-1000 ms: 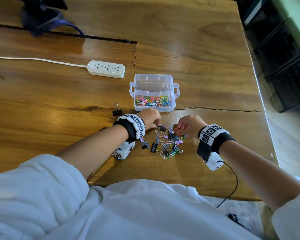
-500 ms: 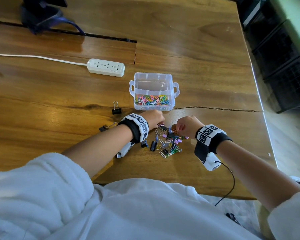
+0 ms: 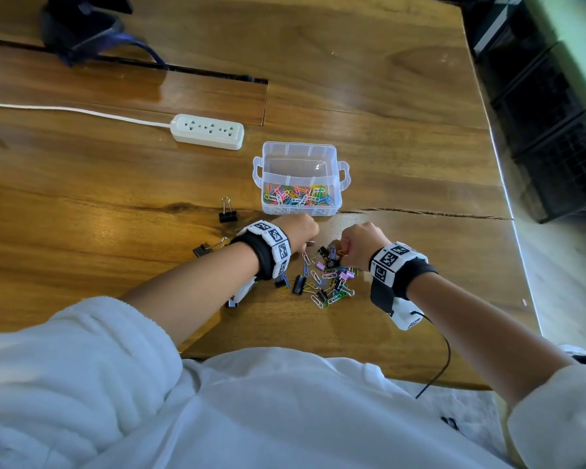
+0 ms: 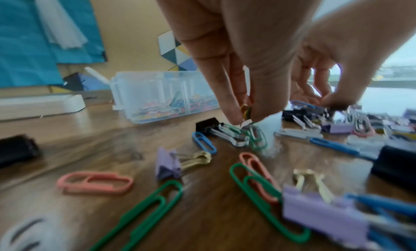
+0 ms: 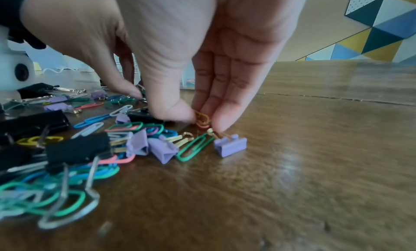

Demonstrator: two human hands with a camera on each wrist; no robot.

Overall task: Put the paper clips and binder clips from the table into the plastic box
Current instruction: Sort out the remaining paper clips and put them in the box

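Observation:
A pile of coloured paper clips and binder clips (image 3: 325,279) lies on the wooden table in front of me. Behind it stands the clear plastic box (image 3: 300,154), its near compartment holding several coloured paper clips. My left hand (image 3: 307,240) is down at the pile's far left edge; in the left wrist view my left hand (image 4: 246,116) pinches a few paper clips (image 4: 245,110), yellow and green. My right hand (image 3: 344,250) is at the pile's far right edge; in the right wrist view my right hand (image 5: 202,120) pinches orange paper clips (image 5: 202,119) just above the table.
Two black binder clips (image 3: 228,211) (image 3: 207,248) lie apart, left of my left wrist. A white power strip (image 3: 207,132) with its cord sits to the far left of the box. The table's right edge (image 3: 508,211) drops to the floor. A lilac binder clip (image 5: 229,145) sits near my right fingertips.
Both hands have stayed at the pile, shifting slightly forward toward the box, with their fingers working among the clips. The box and the stray black clips have not moved.

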